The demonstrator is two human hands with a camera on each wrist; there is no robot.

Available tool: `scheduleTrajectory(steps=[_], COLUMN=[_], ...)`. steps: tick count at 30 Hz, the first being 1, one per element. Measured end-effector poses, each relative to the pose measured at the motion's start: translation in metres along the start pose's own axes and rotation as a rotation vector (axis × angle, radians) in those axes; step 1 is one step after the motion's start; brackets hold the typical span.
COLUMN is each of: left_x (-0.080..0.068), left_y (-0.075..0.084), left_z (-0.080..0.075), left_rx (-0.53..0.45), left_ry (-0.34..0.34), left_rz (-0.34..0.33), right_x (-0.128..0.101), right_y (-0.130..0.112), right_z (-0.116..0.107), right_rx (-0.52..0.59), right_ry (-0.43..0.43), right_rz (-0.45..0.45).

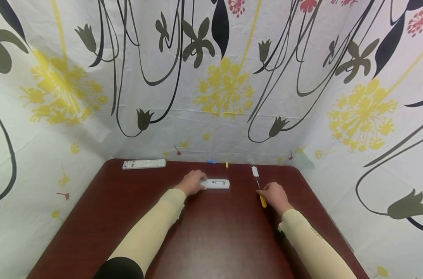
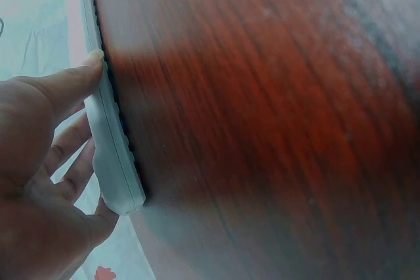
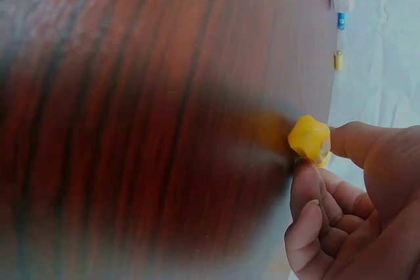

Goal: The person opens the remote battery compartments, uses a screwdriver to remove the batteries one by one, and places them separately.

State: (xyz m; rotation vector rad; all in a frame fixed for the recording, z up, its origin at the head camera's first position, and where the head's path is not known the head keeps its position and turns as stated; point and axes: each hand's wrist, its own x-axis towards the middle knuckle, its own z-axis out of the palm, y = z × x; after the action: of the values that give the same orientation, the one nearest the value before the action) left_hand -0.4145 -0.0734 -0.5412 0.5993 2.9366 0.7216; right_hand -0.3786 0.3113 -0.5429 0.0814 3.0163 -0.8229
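Left hand [image 1: 192, 182] grips the white remote [image 1: 216, 183] on the tabletop [image 1: 211, 232]; right hand [image 1: 275, 195] pinches the yellow-handled screwdriver [image 1: 263, 200], probably for opening it; next, align the tip.

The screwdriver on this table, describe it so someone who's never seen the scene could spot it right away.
On the dark red table, look right of centre to the right hand. The screwdriver lies under its fingers, pointing away. Its yellow handle sets it apart from the white remote held by the left hand.

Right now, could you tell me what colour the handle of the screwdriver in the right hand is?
The screwdriver handle is yellow, clearest in the right wrist view.
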Motion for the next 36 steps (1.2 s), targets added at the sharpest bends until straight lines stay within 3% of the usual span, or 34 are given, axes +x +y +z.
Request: scheduleTrajectory(steps=[21,28,36], left_x=[-0.005,-0.006,-0.013], left_y=[0.003,0.002,-0.001], left_z=[-0.006,-0.007,-0.015], left_rx=[-0.009,-0.001,-0.029], left_ry=[-0.002,0.014,0.063], left_rz=[0.038,0.06,0.101], right_x=[-0.001,-0.001,-0.004], right_y=[-0.005,-0.019,-0.039], right_z=[-0.005,-0.004,0.0], right_rx=[0.016,-0.01,0.001], right_ry=[0.005,0.073,0.083], right_rz=[0.031,-0.045,-0.215])
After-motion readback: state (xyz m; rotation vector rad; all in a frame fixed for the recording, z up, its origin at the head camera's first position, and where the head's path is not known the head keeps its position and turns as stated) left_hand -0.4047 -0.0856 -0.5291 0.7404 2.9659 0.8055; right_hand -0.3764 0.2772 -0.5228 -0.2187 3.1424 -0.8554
